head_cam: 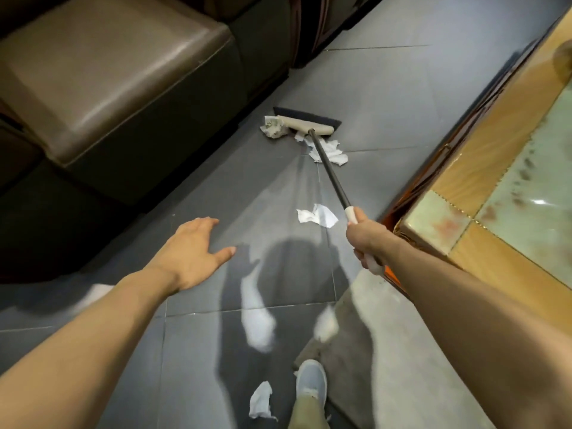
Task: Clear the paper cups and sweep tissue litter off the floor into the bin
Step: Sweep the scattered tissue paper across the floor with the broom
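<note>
Nearest: tissue scrap [261,400] on floor [387,88] beside shoe [311,382]. Left hand [192,252] spread, holding nothing. Crumpled tissues [274,126] bunched at broom head [306,122], loose sheet [317,215] nearer. Right hand [368,239] wrapped round white broom grip [351,213]. Probably featherlight, soft, prone to slipping under blade; slow low strokes, hold at grip. Desk [507,181] far right.

sofa [117,72] brown leather, left | table [483,168] wood-and-stone, right | mat [387,382] grey, beside table

Looking down at glossy grey floor tiles [387,82] running through the frame's middle; seeing a brown leather sofa [108,72] upper left, a wood-and-stone inlaid table [495,150] at right.
</note>
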The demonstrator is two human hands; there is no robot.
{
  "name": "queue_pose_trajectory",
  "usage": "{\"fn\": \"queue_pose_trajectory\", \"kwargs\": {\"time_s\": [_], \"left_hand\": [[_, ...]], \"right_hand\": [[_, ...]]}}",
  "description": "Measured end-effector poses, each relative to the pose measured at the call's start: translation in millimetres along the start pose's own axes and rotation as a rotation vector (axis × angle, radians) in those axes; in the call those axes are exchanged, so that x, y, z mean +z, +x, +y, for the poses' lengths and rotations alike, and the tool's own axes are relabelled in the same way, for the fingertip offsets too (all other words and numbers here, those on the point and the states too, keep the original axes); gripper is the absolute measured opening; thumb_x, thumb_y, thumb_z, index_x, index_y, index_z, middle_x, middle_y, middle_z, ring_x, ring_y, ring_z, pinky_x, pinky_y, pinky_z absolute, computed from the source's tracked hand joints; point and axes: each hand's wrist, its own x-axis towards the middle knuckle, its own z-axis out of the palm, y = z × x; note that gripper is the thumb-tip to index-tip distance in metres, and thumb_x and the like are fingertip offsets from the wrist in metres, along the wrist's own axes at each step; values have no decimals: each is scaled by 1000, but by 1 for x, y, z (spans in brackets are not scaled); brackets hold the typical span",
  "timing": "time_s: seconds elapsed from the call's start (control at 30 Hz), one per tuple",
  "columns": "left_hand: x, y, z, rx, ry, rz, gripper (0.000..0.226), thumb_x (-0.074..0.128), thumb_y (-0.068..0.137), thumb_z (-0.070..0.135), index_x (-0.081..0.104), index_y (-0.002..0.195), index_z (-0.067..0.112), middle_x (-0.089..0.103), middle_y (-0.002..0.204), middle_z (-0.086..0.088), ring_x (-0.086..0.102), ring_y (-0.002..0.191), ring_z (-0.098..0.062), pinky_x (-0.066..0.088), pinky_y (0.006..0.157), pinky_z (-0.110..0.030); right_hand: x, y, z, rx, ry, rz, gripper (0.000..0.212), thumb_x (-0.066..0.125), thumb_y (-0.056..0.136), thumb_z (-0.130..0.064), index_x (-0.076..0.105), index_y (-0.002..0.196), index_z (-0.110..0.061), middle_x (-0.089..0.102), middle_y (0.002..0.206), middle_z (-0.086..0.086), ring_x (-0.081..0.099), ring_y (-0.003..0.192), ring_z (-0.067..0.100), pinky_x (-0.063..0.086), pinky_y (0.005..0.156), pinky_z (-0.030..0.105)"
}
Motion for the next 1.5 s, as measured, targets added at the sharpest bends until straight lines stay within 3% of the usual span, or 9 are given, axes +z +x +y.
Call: {"fn": "queue_pose_trajectory", "kwargs": {"time_s": [0.13,0.27,0.5,0.6,0.8,0.97,1.17,1.4,1.5], "left_hand": [[11,-43,-8,38,4,23,70,50,93,45,22,148,12,22,155,-6,11,145,-19,13,117,-33],[34,-102,-24,74,-15,43,70,51,92,45,23,148,13,24,154,-6,15,144,-20,16,117,-34],[85,-203,-46,122,-38,4,70,52,92,44,25,147,12,26,153,-7,18,143,-21,19,115,-33],[96,-227,-51,125,-53,13,70,52,92,45,24,147,11,27,153,-6,19,142,-21,20,115,-34],[111,-241,-64,63,-61,18,70,51,92,46,25,147,12,27,153,-5,19,142,-20,19,115,-32],[123,-226,-59,-25,-85,39,71,51,92,47,24,148,13,25,154,-5,16,144,-18,16,117,-32],[121,-197,-55,-152,-153,92,71,52,90,48,26,147,13,27,153,-5,17,143,-18,17,117,-32],[141,-192,-52,-223,-185,72,71,52,91,47,27,146,12,28,153,-7,18,143,-20,17,117,-32],[147,-198,-48,-218,-190,68,70,51,91,47,27,146,11,28,153,-7,18,143,-20,15,116,-30]], "right_hand": [[20,-48,44,55,35,17,48,28,98,-21,33,139,-44,43,90,5,38,57,16,30,36,12],[61,-108,96,86,29,-4,53,27,98,-20,25,143,-48,40,82,7,36,55,16,28,35,12],[129,-249,166,-69,137,-73,49,42,98,-24,29,144,-37,49,80,6,47,57,14,41,45,25],[130,-273,178,-78,233,-21,46,43,100,-21,35,144,-32,48,73,3,44,52,13,39,42,24],[107,-263,161,-180,204,19,44,44,100,-22,38,143,-31,43,60,4,40,43,15,37,39,23],[60,-190,99,-289,84,63,34,46,97,-19,51,130,-25,43,55,4,39,35,16,36,35,20],[27,-88,17,-290,-112,40,30,36,92,-8,51,116,-2,39,60,8,35,43,18,32,49,24],[36,-64,44,-260,-465,-57,34,29,86,3,43,105,-21,45,89,11,39,56,19,29,26,13],[45,-74,88,-161,-380,-17,53,28,86,-2,41,129,-30,45,98,13,41,57,20,33,30,14]]}}
